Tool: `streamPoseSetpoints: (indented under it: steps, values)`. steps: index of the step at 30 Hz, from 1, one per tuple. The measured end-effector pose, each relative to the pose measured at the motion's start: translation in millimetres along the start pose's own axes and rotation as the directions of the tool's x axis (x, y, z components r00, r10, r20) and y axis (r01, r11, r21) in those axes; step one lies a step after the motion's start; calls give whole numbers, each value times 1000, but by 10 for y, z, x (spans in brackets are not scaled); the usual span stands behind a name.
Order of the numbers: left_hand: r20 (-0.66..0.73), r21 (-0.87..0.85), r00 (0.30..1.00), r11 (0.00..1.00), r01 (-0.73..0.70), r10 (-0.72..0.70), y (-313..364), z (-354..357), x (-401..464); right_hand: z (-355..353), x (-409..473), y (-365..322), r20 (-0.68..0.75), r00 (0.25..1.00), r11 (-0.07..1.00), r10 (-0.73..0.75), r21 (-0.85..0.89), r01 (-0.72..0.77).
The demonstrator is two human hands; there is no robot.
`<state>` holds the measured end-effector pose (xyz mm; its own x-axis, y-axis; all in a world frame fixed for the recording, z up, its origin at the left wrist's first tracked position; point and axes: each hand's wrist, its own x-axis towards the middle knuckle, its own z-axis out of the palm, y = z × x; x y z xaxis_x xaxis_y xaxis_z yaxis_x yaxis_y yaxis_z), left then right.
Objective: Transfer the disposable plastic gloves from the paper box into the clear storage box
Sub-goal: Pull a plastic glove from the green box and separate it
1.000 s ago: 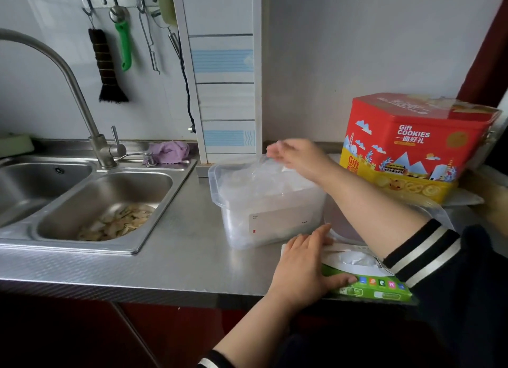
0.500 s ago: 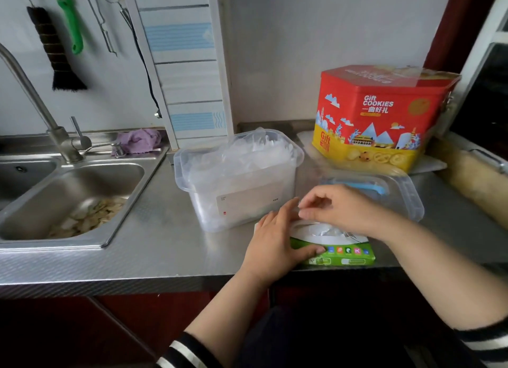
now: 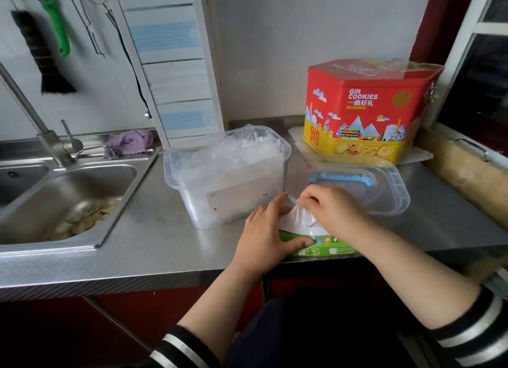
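A green and white paper box (image 3: 327, 245) lies at the counter's front edge. My left hand (image 3: 268, 237) rests on its left end, fingers on top and thumb along the green front side. My right hand (image 3: 334, 212) pinches a thin plastic glove (image 3: 301, 217) that sticks up out of the box's opening. Just behind and to the left stands the clear storage box (image 3: 228, 175), open on top and heaped with crumpled clear gloves. Its clear lid (image 3: 384, 191) with a blue handle lies flat to the right of it.
A red and yellow cookie tin (image 3: 368, 109) stands behind the lid. A steel sink (image 3: 68, 202) with scraps in it and a tap (image 3: 33, 114) lie at the left. A purple cloth (image 3: 132, 142) sits by the sink. A pale roll (image 3: 464, 172) lies along the right edge.
My right hand came back from over the storage box to the paper box and has taken hold of a glove, lifting it a little. My left hand stayed on the paper box.
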<state>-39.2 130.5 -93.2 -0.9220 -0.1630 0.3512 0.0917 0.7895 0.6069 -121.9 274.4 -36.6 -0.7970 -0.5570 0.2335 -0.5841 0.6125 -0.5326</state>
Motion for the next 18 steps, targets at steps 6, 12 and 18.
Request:
streamPoseSetpoints:
  steps: [6, 12, 18]
  values:
    - [-18, 49, 999, 998, -34, 35, -8, 15, -9, -344, 150, -71, -199, 975, 954, 94, 298, -31]
    - [-34, 69, 997, 995, -71, 74, -36, 25, -34, -758, 424, -162, -273, 936, 806, 224, 592, -20]
    - [-141, 112, 979, 985, -129, 144, -89, -126, -67, -855, 681, -483, -578, 815, 860, 38, 435, 268]
